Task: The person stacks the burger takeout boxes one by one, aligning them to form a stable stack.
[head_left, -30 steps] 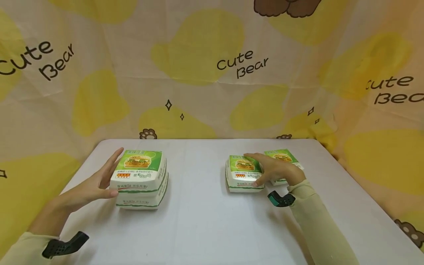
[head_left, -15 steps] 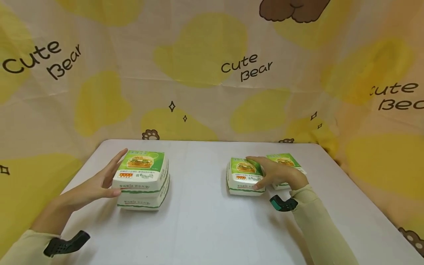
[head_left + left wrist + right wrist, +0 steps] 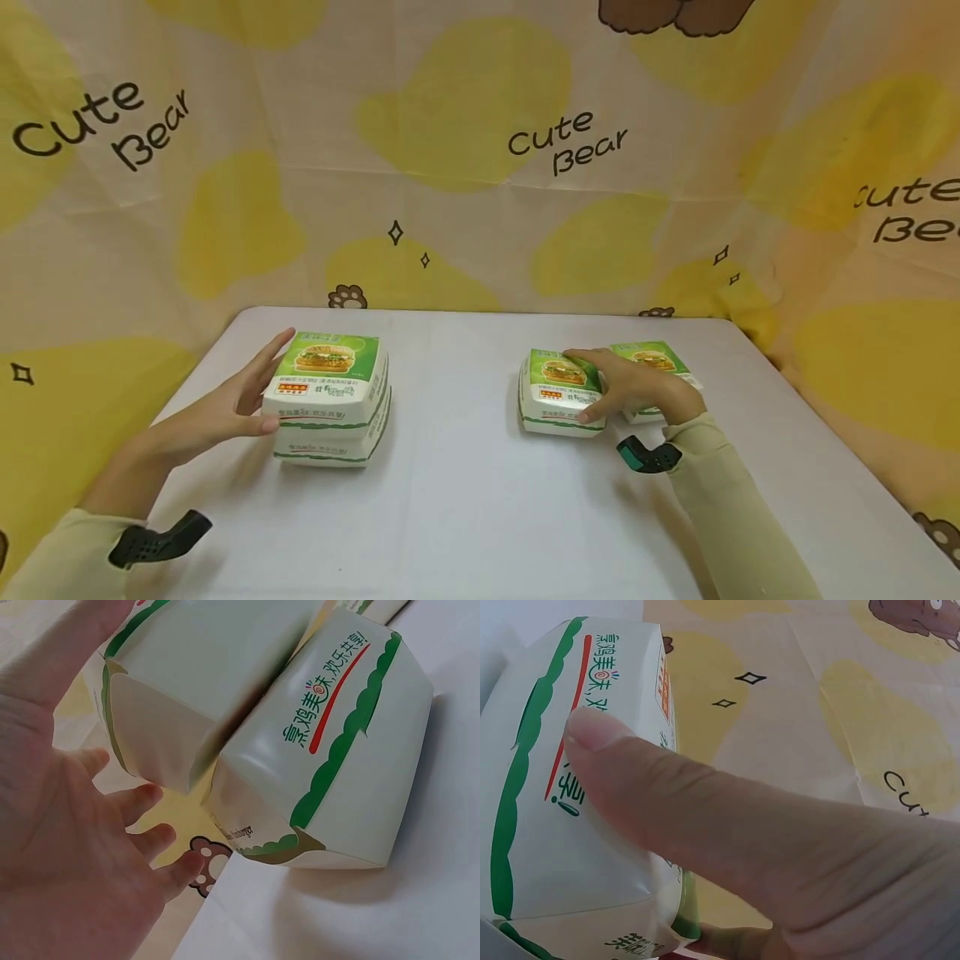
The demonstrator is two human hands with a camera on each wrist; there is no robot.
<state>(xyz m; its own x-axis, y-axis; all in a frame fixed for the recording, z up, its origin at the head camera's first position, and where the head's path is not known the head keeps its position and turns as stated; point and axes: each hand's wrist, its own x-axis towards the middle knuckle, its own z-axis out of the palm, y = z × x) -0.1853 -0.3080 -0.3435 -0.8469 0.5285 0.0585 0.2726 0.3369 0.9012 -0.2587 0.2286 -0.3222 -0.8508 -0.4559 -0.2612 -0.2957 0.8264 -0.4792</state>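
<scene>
Two burger boxes, white with green tops and a burger picture, are stacked on the left. My left hand [image 3: 217, 412] is at the left side of the upper box [image 3: 324, 379], its thumb at the front corner. In the left wrist view its fingers [image 3: 142, 802] are spread, and the lower box [image 3: 330, 750] shows beside the upper one. On the right, my right hand [image 3: 637, 387] grips a single burger box [image 3: 558, 392], thumb on the front wall, other fingers toward the back. Another burger box [image 3: 652, 358] sits just behind that hand, partly hidden by it.
All the boxes are on a white table [image 3: 450, 500]. A patterned yellow and cream cloth [image 3: 450, 150] hangs behind and at the sides. Each wrist wears a dark band device, such as the left one [image 3: 161, 540].
The head view has shifted slightly. Both hands keep about the same places against the boxes.
</scene>
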